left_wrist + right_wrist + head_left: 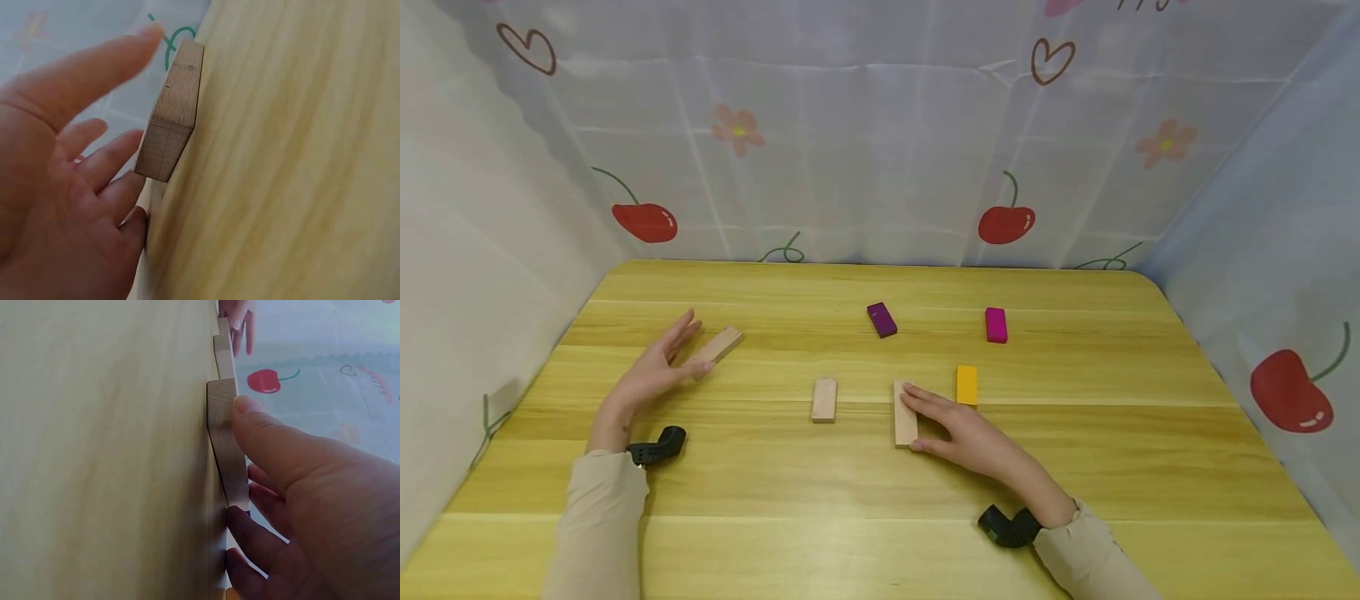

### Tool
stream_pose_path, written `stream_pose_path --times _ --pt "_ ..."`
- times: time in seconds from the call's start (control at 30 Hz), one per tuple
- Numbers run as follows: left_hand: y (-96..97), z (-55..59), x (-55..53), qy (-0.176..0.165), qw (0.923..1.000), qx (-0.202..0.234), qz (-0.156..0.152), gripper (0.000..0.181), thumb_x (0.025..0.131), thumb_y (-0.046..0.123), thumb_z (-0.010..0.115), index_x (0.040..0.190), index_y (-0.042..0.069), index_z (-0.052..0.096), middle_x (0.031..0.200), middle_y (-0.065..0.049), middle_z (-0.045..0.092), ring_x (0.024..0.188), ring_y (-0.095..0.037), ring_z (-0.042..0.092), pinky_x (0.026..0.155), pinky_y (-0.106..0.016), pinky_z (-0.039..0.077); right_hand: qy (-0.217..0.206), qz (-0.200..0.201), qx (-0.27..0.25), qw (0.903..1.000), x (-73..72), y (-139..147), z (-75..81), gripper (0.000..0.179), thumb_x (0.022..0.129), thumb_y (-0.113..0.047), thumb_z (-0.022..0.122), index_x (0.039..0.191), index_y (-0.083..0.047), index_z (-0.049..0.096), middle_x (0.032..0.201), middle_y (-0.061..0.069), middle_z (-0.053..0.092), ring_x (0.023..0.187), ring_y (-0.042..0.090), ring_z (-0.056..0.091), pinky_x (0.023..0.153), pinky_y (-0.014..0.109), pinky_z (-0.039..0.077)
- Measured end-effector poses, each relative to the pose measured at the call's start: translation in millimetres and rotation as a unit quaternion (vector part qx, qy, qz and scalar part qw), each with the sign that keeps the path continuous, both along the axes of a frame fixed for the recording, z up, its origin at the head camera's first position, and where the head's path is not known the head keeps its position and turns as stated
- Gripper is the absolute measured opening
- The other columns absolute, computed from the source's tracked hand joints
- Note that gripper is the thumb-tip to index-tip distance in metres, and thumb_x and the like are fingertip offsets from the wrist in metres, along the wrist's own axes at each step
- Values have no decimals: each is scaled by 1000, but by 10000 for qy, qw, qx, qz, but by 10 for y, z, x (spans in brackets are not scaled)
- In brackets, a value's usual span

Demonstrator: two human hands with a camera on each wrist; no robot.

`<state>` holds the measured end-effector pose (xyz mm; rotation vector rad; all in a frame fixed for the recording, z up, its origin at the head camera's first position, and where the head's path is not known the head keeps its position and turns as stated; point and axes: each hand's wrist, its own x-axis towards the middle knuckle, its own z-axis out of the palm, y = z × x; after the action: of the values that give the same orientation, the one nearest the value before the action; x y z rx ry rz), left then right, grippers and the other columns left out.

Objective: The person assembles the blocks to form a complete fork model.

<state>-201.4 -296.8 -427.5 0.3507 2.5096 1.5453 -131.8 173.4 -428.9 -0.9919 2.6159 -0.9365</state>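
Note:
My left hand [651,371] is at the left with its fingers spread loosely around a plain wooden block [722,342] lying at a slant. In the left wrist view a gap shows between the thumb and this block [169,112]. My right hand [962,429] touches a second plain wooden block [905,425], its fingers fairly straight over the far end and its thumb at the near corner. The right wrist view has the thumb tip on the edge of that block [225,434]. Between the hands lies a shorter wooden block [824,401].
A yellow block [967,385] lies just beyond my right hand. Farther back are a purple block [882,320] and a magenta block [996,325]. All sit on a wood-grain table [760,517], with a printed curtain [865,150] behind it.

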Motion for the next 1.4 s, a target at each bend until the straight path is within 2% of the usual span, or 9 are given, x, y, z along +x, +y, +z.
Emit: stream_pose_path --times 0.1,0.33,0.43,0.6,0.73,0.87,1.13,1.3,1.4 --pt "-16 -26 0 -29 9997 -233 -84 92 86 15 70 151 8 7 152 -19 15 138 -34 9 104 -55 14 -12 4 3 10000 0 -1 0 67 90 -40 59 146 -14 34 151 -4 24 135 16 26 104 39 30" --pt "-15 -37 47 -120 9969 -778 93 76 86 26 70 145 0 31 152 -15 20 138 -33 9 104 -55 17 -19 38 12 10000 -2 -2 -7 66 91 -38 60 146 -13 33 151 -3 24 135 16 25 104 38 30" --pt "2 -41 57 58 9961 -873 75 73 86 25 71 142 -5 35 151 -16 21 138 -33 7 105 -55 15 6 23 19 10000 -3 0 -6 67 91 -38 60 146 -14 33 151 -3 24 135 16 25 104 38 30" --pt "19 -64 73 480 9933 -1017 265 60 87 22 69 133 -9 45 147 -21 28 136 -38 15 104 -57 17 22 12 19 10000 -1 -6 5 67 90 -39 60 146 -14 34 151 -3 24 135 16 25 104 39 29" --pt "20 -98 80 787 9903 -1054 449 49 88 19 68 125 -9 53 143 -23 35 134 -41 21 103 -57 18 -2 11 24 10000 -2 -10 12 66 91 -39 60 146 -14 34 151 -3 24 135 15 25 105 38 29" --pt "21 -122 77 910 9889 -1037 545 48 88 20 68 124 -9 54 141 -23 37 132 -42 24 103 -56 20 8 1 48 10000 -3 -7 4 67 91 -40 59 146 -14 34 151 -3 24 135 16 26 104 39 29" --pt "23 -120 76 815 9883 -900 924 46 88 23 68 123 -6 56 133 -28 45 126 -43 34 100 -55 25 -40 -11 65 10000 3 1 1 67 91 -42 58 147 -15 32 152 -4 23 135 17 25 104 40 29" --pt "29 -88 100 501 9891 -769 1154 52 89 29 66 127 -3 55 130 -27 47 120 -38 39 97 -53 30 -87 -22 68 9999 2 -3 10 67 91 -41 59 147 -16 33 152 -5 23 135 13 24 105 36 28" --pt "27 -89 108 391 9893 -672 1234 53 89 32 66 128 -2 55 130 -23 49 118 -33 42 95 -43 34 -116 -49 82 9999 -1 -5 10 66 91 -40 59 147 -16 33 152 -6 23 135 10 23 105 34 28"
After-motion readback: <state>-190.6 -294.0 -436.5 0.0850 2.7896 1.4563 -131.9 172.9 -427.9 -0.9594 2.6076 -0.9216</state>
